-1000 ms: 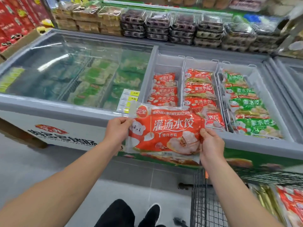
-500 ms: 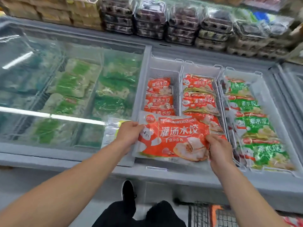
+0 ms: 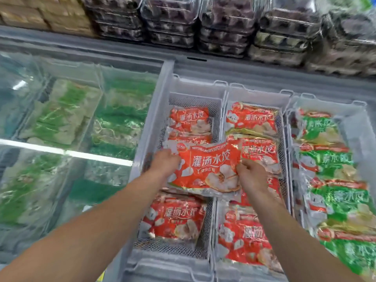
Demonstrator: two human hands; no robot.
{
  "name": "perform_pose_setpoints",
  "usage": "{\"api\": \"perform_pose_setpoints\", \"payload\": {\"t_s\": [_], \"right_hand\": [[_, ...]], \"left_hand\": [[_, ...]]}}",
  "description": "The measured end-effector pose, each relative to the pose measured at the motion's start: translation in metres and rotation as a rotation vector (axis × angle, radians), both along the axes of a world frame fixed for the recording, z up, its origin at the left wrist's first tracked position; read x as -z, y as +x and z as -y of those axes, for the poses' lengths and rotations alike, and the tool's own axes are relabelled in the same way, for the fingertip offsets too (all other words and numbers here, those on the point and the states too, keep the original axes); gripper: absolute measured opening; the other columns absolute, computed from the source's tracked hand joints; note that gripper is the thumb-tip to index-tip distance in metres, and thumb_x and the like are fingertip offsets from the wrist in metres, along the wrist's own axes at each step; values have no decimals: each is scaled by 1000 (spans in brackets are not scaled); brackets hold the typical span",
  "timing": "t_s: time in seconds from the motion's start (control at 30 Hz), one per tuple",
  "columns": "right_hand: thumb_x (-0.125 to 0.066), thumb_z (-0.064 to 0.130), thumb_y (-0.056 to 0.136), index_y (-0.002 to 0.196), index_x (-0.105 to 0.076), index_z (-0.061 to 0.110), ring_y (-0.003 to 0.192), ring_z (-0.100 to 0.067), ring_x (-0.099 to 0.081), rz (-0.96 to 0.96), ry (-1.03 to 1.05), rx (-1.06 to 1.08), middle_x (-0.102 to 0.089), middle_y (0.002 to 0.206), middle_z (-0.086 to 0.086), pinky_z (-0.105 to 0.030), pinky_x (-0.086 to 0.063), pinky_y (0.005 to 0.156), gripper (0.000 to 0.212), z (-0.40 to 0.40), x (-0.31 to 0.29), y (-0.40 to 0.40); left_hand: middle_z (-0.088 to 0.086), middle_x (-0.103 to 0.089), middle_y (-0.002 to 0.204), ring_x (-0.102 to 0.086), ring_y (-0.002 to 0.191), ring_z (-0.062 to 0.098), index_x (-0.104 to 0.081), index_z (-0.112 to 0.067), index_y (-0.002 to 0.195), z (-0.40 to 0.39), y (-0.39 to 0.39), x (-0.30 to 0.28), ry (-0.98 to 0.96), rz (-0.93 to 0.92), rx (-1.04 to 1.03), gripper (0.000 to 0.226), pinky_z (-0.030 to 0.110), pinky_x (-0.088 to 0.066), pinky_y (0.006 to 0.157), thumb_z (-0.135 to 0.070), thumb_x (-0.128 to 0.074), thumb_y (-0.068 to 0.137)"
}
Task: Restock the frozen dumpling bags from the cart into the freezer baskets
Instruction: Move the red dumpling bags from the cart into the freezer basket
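While both arms reach over the open freezer point(image 3: 183, 66), each hand pinches one side of a red dumpling bag point(image 3: 205, 167). The left hand point(image 3: 165, 162) has its grip pressed together on the left edge of the bag, fingers curled over the top face, and the thumb I cannot see. The right hand point(image 3: 251, 176) has its grip pressed together on the right edge, with the fingers bent down onto the plastic. The bag hangs between the two hands, a little tilted, above the gap between the left white basket point(image 3: 195, 94) and the middle basket point(image 3: 256, 96), and it covers part of the bags under it.

The bag is orange-red with large white Chinese letters, a white cartoon figure at the left and a picture of dumplings at the lower right; its upper and lower edges are clear, shiny plastic, slightly wrinkled.

In the left basket lie more red bags point(image 3: 189, 121), one at the far end and one at the near end point(image 3: 175, 218), with bare mesh floor showing near the front. The middle basket holds red bags of the same kind point(image 3: 251, 119). The right basket point(image 3: 325, 102) holds green bags point(image 3: 327, 161). At the left, a glass lid point(image 3: 67, 123) covers more green packs. Behind the freezer stand stacked egg cartons point(image 3: 223, 23) on a shelf
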State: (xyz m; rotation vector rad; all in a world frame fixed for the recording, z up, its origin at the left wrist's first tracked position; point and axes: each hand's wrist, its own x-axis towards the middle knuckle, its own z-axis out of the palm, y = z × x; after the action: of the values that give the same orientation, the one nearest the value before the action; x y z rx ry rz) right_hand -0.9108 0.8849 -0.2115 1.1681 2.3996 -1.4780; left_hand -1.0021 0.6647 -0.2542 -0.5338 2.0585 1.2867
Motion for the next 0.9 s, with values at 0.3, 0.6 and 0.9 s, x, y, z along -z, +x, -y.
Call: {"api": "perform_pose_setpoints", "payload": {"t_s": [0.3, 0.6, 0.9], "right_hand": [[-64, 17, 84, 93, -68, 20, 86, -20, -69, 163, -291, -147, -73, 90, 3, -34, -53, 80, 11, 15, 79, -123], [-70, 23, 75, 106, -61, 19, 93, -20, -67, 335, -444, -235, -69, 102, -1, -38, -56, 88, 33, 12, 102, -161], [-60, 32, 95, 135, -55, 12, 118, -25, -56, 212, -132, -357, -57, 133, -5, -38, -46, 101, 46, 34, 15, -88]], "left_hand": [[12, -72, 106, -67, 99, 33, -66, -10, 106, -58, -92, 16, -250, -57, -146, 24, 42, -55, 93, -23, -56, 88], [4, -70, 101, -67, 92, 28, -64, -16, 100, -65, -120, 51, -323, 18, 54, 17, 39, -54, 90, -28, -60, 90], [1, -74, 104, -70, 94, 24, -67, -20, 111, -36, -58, -20, -179, -162, 212, 30, 41, -56, 91, -32, -62, 84]]}}
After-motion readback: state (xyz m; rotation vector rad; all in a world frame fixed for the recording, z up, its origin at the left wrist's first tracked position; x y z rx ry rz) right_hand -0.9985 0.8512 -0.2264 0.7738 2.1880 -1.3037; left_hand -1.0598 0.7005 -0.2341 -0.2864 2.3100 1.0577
